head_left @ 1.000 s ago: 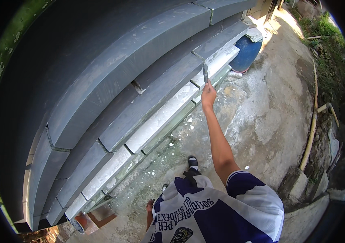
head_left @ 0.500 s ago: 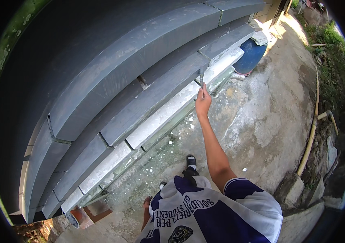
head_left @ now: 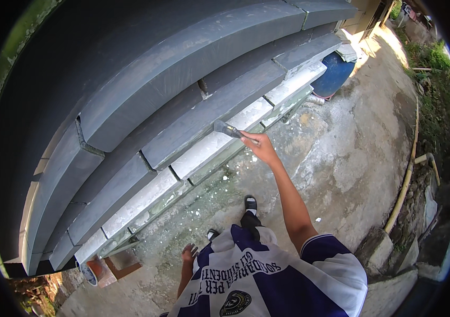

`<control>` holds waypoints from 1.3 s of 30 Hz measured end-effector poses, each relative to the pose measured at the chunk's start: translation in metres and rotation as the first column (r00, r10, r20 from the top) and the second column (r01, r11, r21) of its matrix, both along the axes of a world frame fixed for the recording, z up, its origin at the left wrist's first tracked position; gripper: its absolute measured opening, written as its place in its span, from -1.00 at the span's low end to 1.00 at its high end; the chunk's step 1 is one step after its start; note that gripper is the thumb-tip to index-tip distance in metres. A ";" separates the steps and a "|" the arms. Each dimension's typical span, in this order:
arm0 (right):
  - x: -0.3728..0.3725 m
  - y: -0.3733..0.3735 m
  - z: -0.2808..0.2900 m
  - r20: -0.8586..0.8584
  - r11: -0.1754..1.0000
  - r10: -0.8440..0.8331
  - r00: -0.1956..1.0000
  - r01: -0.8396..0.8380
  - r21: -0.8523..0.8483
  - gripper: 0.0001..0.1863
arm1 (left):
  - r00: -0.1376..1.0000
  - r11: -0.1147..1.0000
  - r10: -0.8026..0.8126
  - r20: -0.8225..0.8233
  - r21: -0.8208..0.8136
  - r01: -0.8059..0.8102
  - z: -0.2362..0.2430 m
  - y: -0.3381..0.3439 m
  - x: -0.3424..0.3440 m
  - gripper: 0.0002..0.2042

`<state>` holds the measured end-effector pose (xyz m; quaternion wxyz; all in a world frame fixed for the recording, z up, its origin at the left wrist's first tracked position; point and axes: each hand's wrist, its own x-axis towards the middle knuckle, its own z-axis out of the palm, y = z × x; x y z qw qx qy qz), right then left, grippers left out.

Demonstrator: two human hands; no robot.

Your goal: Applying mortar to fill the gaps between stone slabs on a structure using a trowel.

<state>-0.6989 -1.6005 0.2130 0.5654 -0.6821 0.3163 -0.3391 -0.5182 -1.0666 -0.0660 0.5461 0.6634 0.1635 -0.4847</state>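
Note:
My right hand (head_left: 258,147) grips the handle of a paintbrush (head_left: 228,129). Its dark, flat bristles touch the lower edge of a dark grey ledge (head_left: 204,124), just above a white-coated ledge (head_left: 198,154). Beneath the white one runs a greenish, unevenly coated ledge (head_left: 217,158). Low by my left side hangs my left hand (head_left: 188,253), holding nothing, its fingers loosely apart. A wider grey ledge (head_left: 193,68) curves along the wall higher up, and dark gaps part the ledges into sections.
A blue drum (head_left: 334,75) stands at the far right end of the ledges. Near the left end are a round container (head_left: 88,273) and a reddish-brown board (head_left: 124,268). White spots dot the concrete floor (head_left: 336,158). A long bamboo pole (head_left: 406,185) lies along the right edge.
The brush has moved left along the grey ledge and turned from upright to slanting leftward. My right hand came lower and nearer. More of my left hand shows.

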 end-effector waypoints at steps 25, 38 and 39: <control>0.036 0.066 0.031 0.033 0.715 -0.616 0.787 0.575 -0.397 -0.65 | 0.989 0.988 0.147 0.004 -0.037 -0.147 -0.002 0.071 0.021 -0.61; 0.137 0.217 0.009 0.102 0.971 -0.227 0.968 0.233 -0.045 -0.58 | 0.989 0.976 0.139 0.057 -0.179 -0.127 -0.092 0.130 0.026 -0.56; 0.138 0.221 0.009 0.146 0.994 -0.102 0.984 0.108 -0.031 -0.59 | 0.988 0.979 0.123 0.095 -0.175 -0.105 -0.093 0.133 0.025 -0.55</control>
